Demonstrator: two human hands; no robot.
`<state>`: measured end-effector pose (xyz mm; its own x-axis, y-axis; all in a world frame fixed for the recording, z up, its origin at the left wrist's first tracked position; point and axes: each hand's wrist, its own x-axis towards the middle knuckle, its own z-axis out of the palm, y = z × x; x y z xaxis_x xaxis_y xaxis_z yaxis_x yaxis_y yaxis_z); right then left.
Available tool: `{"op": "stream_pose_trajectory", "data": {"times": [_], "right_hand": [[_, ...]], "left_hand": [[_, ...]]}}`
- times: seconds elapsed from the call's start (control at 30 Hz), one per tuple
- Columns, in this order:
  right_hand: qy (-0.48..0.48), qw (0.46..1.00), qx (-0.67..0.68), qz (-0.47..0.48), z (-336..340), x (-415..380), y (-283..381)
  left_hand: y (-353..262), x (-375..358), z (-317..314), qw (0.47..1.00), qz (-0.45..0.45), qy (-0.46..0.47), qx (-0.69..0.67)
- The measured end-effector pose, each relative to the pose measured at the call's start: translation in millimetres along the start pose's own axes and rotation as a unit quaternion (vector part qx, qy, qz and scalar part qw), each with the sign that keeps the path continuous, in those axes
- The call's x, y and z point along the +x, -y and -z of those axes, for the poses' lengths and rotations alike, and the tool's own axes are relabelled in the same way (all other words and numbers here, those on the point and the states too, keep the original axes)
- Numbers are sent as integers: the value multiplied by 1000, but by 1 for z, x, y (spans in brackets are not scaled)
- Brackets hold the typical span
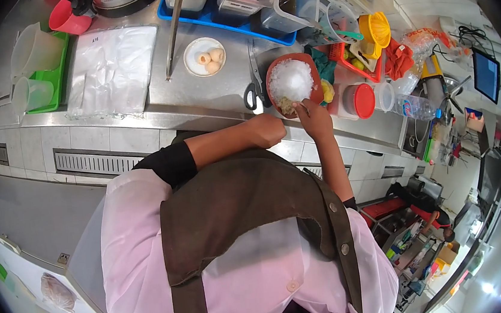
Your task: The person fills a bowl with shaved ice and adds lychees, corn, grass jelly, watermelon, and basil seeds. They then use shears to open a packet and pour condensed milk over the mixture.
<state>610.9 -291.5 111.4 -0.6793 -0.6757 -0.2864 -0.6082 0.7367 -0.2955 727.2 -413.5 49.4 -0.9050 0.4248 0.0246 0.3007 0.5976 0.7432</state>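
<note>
**Two hands at a bowl of crushed ice**

The long stainless-steel worktop runs across the upper part of the view, with a person in a pink shirt and brown apron bent over its near edge. A blue plastic tray holding clear tubs sits at the back, and a flat stack of clear plastic bags lies to the left.

At the near edge stands the round reddish-brown bowl, heaped with white crushed ice and a pale yellowish portion at its near side. A small white plate of three pale round fruits lies well to its left, black-handled scissors just beside it, and a red-lidded plastic jar to its right.

The left hand is curled into a closed fist just beside the bowl's near rim; whether it holds anything I cannot tell. The right hand reaches into the bowl's near edge, fingers pinched narrow on the pale portion.
</note>
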Motion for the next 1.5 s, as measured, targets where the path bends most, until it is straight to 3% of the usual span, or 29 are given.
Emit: {"op": "stream_pose_trajectory", "data": {"times": [0.5, 0.77, 0.87, 0.97, 1.0, 1.07, 1.1, 1.2, 1.23, 1.37, 1.5], "right_hand": [[5, 994, -99, 51, -4, 4, -15], [14, 990, -123, 67, -2, 0, -18], [5, 994, -92, 51, -3, -1, -23], [-35, 995, 21, 96, -20, 0, -50], [4, 989, 146, 38, -24, 0, -59], [85, 917, 381, -85, -26, 3, -75], [194, 849, 464, -164, -6, 6, -70], [215, 666, 689, -190, 7, 4, -63], [248, 626, 726, -140, 5, 7, -64], [303, 573, 757, -83, 6, 11, 17], [407, 643, 648, 24, -32, 19, 165]], "left_hand": [[-6, 6, -1, 1000, 11, -1, 0], [-12, -10, 15, 994, 76, -43, -65], [-12, -36, 14, 978, 125, -118, -116], [-19, -70, 16, 952, 190, -180, -156], [-25, -81, 18, 941, 216, -199, -169], [-34, -100, 17, 910, 276, -243, -192], [-38, -108, 19, 893, 303, -263, -202], [-55, -129, 26, 832, 390, -312, -242], [-57, -135, 26, 828, 380, -330, -249], [-47, -190, 17, 828, 358, -375, -215], [-35, -278, 19, 825, 381, -376, -180]]}}
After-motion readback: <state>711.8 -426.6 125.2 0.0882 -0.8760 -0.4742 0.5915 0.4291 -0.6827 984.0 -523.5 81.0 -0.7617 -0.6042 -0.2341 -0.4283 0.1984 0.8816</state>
